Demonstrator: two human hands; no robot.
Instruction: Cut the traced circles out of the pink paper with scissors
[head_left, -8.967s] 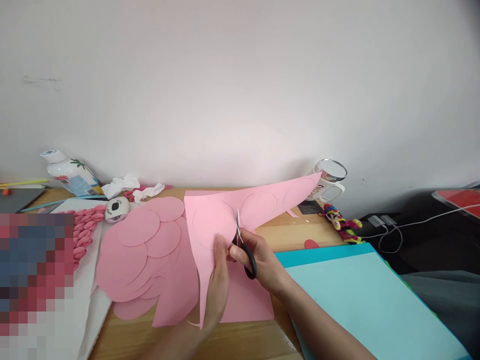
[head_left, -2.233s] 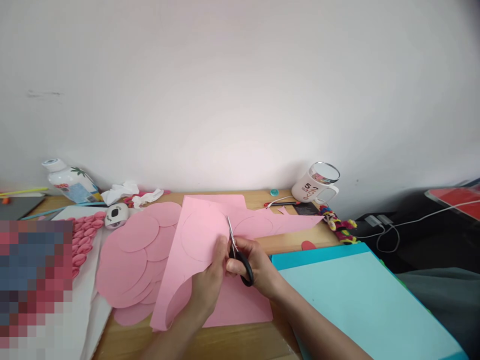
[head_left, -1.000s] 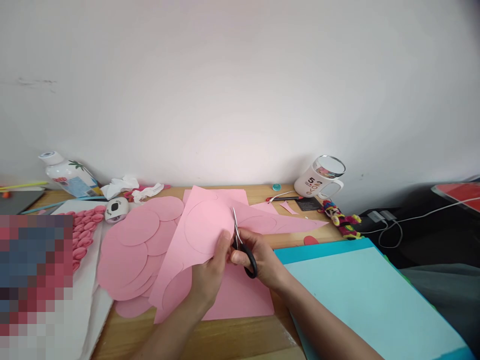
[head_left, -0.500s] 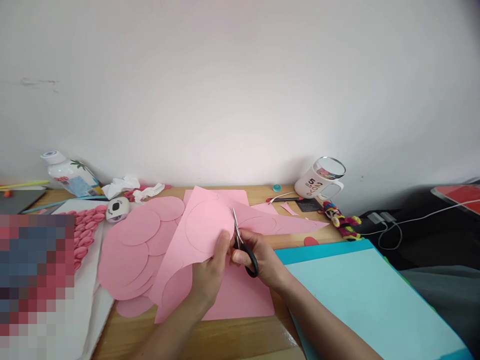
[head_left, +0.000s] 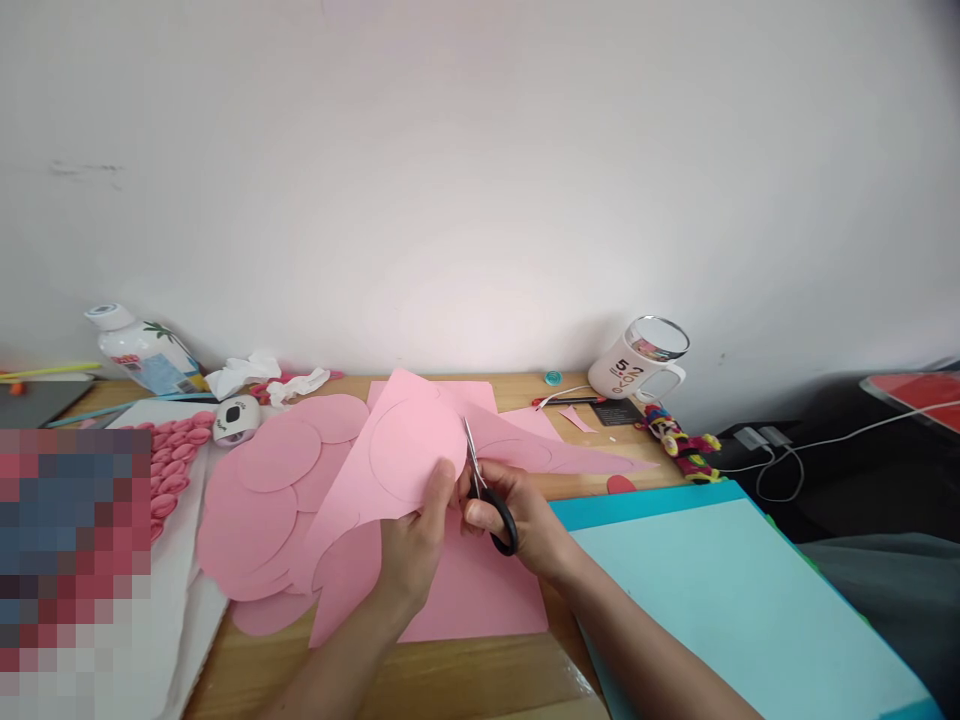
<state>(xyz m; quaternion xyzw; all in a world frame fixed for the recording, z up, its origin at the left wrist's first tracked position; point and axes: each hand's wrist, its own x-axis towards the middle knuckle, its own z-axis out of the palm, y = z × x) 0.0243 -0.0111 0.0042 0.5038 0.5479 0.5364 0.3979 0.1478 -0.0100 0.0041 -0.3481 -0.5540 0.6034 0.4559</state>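
Note:
My left hand (head_left: 420, 530) pinches a sheet of pink paper (head_left: 412, 450) at its lower right, thumb on top; round outlines are drawn on it. My right hand (head_left: 517, 515) grips black-handled scissors (head_left: 504, 528), their blades pointing up at the right edge of the paper, nearly closed. A long pink strip (head_left: 525, 445) trails off to the right behind the blades. More pink paper (head_left: 487, 590) lies flat on the table beneath both hands. Left of it, several pink paper circles (head_left: 259, 500) overlap in a pile.
A white mug (head_left: 626, 368) stands at the back right, beside a colourful figurine (head_left: 679, 440). Light blue sheets (head_left: 705, 580) cover the right side. To the left are a white bottle (head_left: 150, 350), crumpled tissues (head_left: 244, 374) and a board with pink petal-like pieces (head_left: 176, 460).
The pink sheet in my left hand has turned slightly, its lower left corner rising. Both hands keep nearly the same place, and the scissors are still at the sheet's right edge.

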